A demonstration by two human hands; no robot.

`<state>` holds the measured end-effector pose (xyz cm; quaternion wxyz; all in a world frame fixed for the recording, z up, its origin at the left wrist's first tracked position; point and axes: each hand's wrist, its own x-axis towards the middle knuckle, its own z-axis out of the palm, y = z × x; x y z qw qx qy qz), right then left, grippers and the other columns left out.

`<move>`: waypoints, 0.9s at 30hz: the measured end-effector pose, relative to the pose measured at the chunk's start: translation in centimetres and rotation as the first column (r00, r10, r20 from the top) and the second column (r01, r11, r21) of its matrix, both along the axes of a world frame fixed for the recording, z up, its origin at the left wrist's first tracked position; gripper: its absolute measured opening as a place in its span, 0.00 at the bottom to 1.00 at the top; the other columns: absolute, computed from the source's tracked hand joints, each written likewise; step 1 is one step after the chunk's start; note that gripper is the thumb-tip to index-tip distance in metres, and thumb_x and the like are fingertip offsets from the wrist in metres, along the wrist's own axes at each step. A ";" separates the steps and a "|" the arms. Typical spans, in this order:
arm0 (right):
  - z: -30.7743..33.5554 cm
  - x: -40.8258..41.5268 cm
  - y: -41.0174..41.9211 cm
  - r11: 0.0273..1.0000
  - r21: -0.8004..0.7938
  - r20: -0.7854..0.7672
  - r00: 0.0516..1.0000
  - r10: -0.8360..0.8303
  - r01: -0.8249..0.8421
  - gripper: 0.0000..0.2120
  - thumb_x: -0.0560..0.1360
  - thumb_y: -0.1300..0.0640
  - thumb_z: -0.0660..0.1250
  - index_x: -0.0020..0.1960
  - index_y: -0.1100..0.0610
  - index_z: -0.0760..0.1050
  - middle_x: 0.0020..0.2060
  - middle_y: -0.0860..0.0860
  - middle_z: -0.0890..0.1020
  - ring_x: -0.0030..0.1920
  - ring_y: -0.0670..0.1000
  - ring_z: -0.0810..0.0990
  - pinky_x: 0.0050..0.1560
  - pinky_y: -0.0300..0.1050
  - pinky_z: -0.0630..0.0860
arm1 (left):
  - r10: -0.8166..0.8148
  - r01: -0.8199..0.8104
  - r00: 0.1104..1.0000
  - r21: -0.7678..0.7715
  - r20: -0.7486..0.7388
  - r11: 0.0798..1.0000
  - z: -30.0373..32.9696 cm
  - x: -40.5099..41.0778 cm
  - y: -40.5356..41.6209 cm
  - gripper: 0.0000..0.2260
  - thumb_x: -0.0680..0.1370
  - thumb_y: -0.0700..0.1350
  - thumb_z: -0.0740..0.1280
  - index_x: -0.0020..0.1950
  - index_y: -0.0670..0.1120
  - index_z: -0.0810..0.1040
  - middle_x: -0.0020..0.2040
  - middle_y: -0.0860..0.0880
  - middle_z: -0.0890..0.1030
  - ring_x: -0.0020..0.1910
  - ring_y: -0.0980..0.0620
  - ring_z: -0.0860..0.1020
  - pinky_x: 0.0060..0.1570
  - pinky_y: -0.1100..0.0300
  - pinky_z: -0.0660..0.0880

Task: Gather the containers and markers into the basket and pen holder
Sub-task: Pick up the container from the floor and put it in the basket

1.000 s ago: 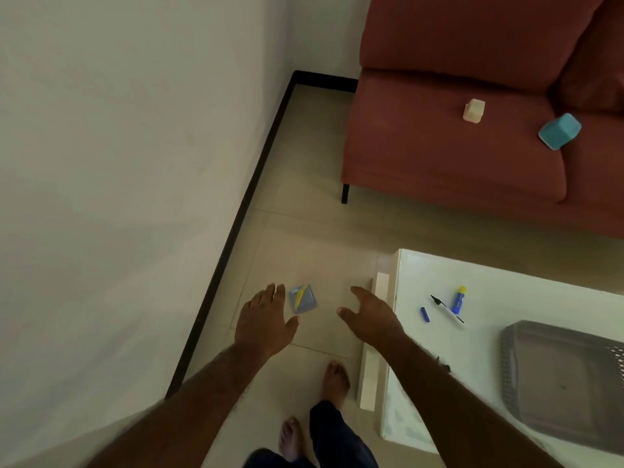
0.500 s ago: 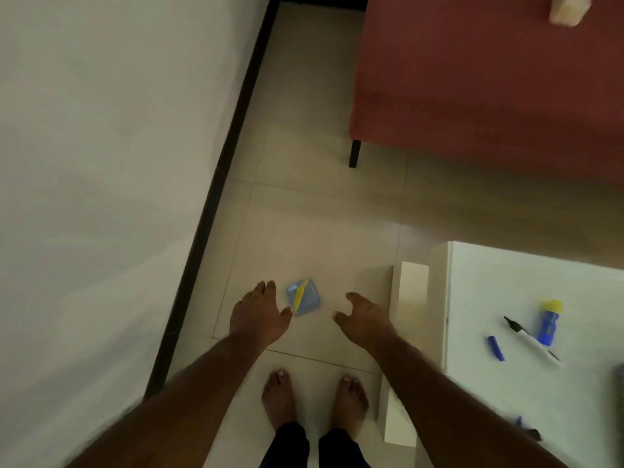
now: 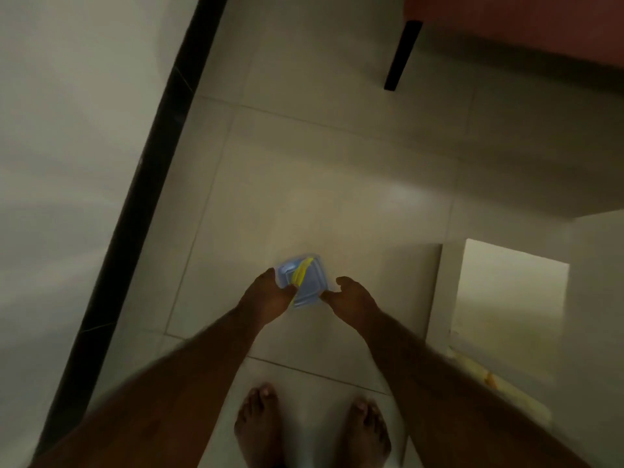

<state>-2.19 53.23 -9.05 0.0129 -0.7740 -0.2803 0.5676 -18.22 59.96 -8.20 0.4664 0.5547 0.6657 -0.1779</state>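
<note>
- Blue container (image 3: pixel 305 282) w/ a yellow strip on its lid sits low over the tiled floor (image 3: pixel 337 184), between both hands; can't tell if it's lifted or resting on the tile.
- Left hand (image 3: pixel 266 297) curled onto container's left edge, thumb on the lid by the yellow strip, fingers hidden under/behind it.
- Right hand (image 3: pixel 351 297) touches container's right edge w/ thumb tip; fingers bent, loosely apart, not wrapped round it.
- Frame blurred, so exact grip can't be read.
- Bare feet (image 3: pixel 312 430) on the floor near the bottom edge, below the hands.
- Black skirting (image 3: pixel 162 143) runs diagonally along floor's left edge, white wall (image 3: pixel 67 130) beyond.
- White tabletop (image 3: pixel 601 282) at right edge; its white leg panels just right of the right hand.
- Red sofa (image 3: pixel 523 21) w/ black leg (image 3: pixel 401 52) at top right corner.
</note>
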 end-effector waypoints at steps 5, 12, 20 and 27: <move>-3.8 -1.3 -0.3 0.993 -0.021 -0.053 0.992 -0.114 0.113 0.35 0.77 0.47 0.69 0.76 0.61 0.62 0.73 0.58 0.68 0.72 0.57 0.69 0.65 0.43 0.66 | 0.285 -0.279 0.958 -0.111 0.039 0.954 -3.9 0.3 -0.6 0.33 0.79 0.54 0.67 0.76 0.37 0.61 0.74 0.38 0.67 0.72 0.40 0.68 0.67 0.55 0.66; -5.2 -1.9 -0.5 0.961 0.007 -0.109 0.955 -0.275 0.277 0.32 0.76 0.50 0.71 0.74 0.60 0.65 0.69 0.57 0.72 0.67 0.57 0.73 0.62 0.44 0.69 | 0.439 -0.424 0.892 -0.145 0.102 0.894 -5.9 0.8 -1.1 0.22 0.79 0.51 0.67 0.67 0.39 0.71 0.64 0.36 0.76 0.61 0.36 0.77 0.57 0.46 0.76; -5.2 -1.4 -0.1 0.879 0.042 -0.114 0.877 -0.468 0.474 0.27 0.68 0.43 0.76 0.60 0.55 0.72 0.56 0.56 0.79 0.49 0.53 0.78 0.55 0.53 0.78 | 0.518 -0.509 0.840 -0.097 0.162 0.855 -4.6 1.8 0.3 0.19 0.77 0.53 0.70 0.63 0.44 0.73 0.53 0.45 0.75 0.56 0.42 0.78 0.59 0.43 0.77; 3.6 0.6 0.0 0.837 0.195 0.040 0.848 -0.528 0.512 0.23 0.68 0.41 0.76 0.48 0.55 0.70 0.43 0.51 0.78 0.45 0.55 0.79 0.47 0.48 0.75 | 0.392 -0.414 0.899 0.089 0.198 0.906 4.2 4.9 1.9 0.19 0.73 0.58 0.71 0.53 0.44 0.78 0.42 0.48 0.80 0.44 0.46 0.81 0.43 0.56 0.74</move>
